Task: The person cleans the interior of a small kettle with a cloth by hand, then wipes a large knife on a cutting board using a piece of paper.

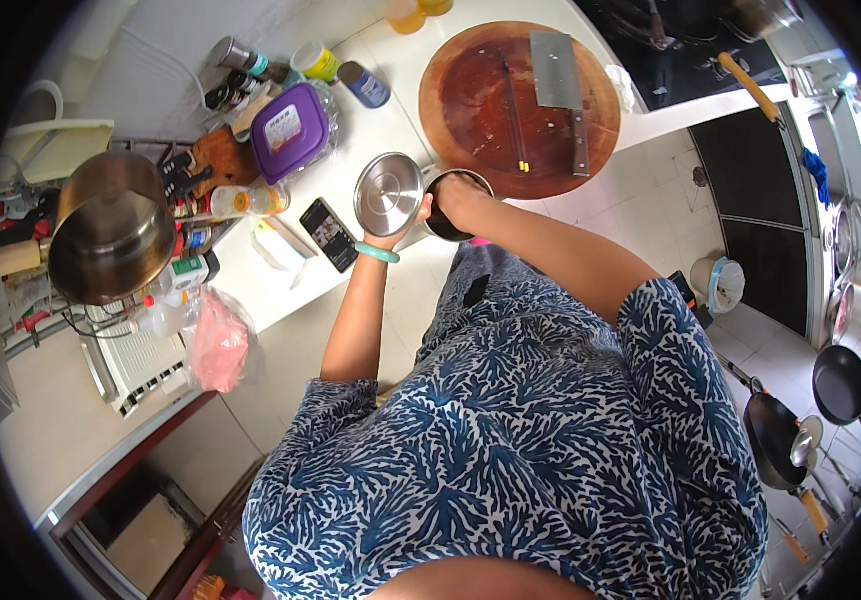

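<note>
My left hand (389,238), with a jade-green bangle (377,253) at the wrist, grips a round steel lid (389,194) held upright and tilted. Right beside it stands a round pot or canister (484,181) with a dark inside, at the counter's front edge. My right hand (456,196) reaches into its mouth; the fingers are hidden, so what they touch does not show. Behind it a round wooden chopping board (468,112) bears a cleaver (556,71) and a pair of dark chopsticks (513,112) with yellow ends.
A phone (329,235) lies left of the lid. Farther left are a purple-lidded container (289,133), bottles, a steel saucepan (111,225) and a pink bag (224,341). A black hob (670,60) is at the back right. Frying pans (841,385) and a bin (723,285) stand at right.
</note>
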A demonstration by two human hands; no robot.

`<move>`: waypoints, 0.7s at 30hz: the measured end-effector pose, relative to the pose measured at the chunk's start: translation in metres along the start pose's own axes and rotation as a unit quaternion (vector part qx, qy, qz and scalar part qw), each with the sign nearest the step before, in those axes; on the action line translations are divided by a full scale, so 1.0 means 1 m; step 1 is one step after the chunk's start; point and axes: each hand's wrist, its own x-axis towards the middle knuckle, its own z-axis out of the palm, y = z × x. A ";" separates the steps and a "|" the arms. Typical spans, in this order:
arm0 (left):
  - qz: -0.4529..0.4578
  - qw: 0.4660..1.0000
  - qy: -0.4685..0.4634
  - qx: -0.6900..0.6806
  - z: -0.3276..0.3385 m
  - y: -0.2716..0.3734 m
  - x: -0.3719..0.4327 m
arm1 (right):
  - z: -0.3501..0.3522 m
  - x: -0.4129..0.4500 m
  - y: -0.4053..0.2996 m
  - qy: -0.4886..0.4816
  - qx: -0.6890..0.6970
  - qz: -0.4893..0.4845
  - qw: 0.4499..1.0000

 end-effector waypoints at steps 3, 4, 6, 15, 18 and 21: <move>0.047 0.995 -0.017 0.083 0.014 -0.018 0.021 | -0.014 0.006 0.006 0.006 -0.076 -0.044 0.996; 0.053 0.994 -0.010 0.095 0.018 -0.017 0.028 | -0.017 0.010 0.012 0.013 -0.117 -0.069 0.991; 0.019 0.998 -0.046 0.040 0.020 -0.011 0.038 | -0.027 0.014 0.012 0.026 -0.209 -0.107 0.972; -0.099 0.988 -0.071 -0.099 0.015 -0.018 0.062 | -0.037 0.047 -0.008 -0.043 -0.357 -0.011 0.933; -0.065 0.990 -0.037 -0.117 0.028 -0.039 0.052 | -0.031 0.048 -0.004 -0.037 -0.371 -0.004 0.928; -0.053 0.993 -0.081 -0.067 0.031 -0.039 0.052 | -0.034 0.039 0.004 -0.003 -0.252 0.006 0.968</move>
